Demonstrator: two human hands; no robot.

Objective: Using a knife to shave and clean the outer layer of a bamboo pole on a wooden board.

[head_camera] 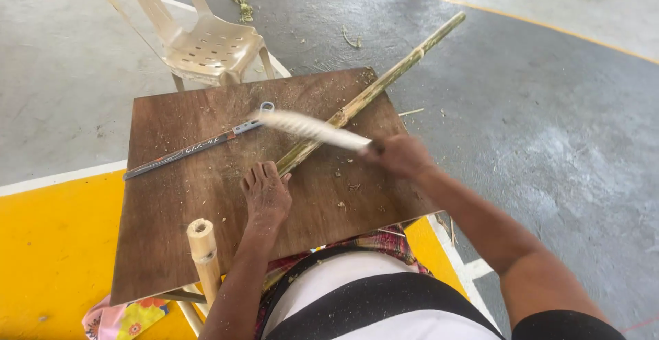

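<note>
Painted concrete floor, yellow at near left and grey beyond, carries a brown wooden bench across the person's lap. Nearest, a short bamboo stub stands upright at the bench's near edge. Left hand lies flat, fingers spread, pinning the near end of a long bamboo pole; right hand grips a blurred blade over it. Scattered shavings suggest trimming partly done, with the far length apparently unworked. A measuring stick lies left; a plastic chair stands far. Blade edge and contact point are indistinct.
</note>
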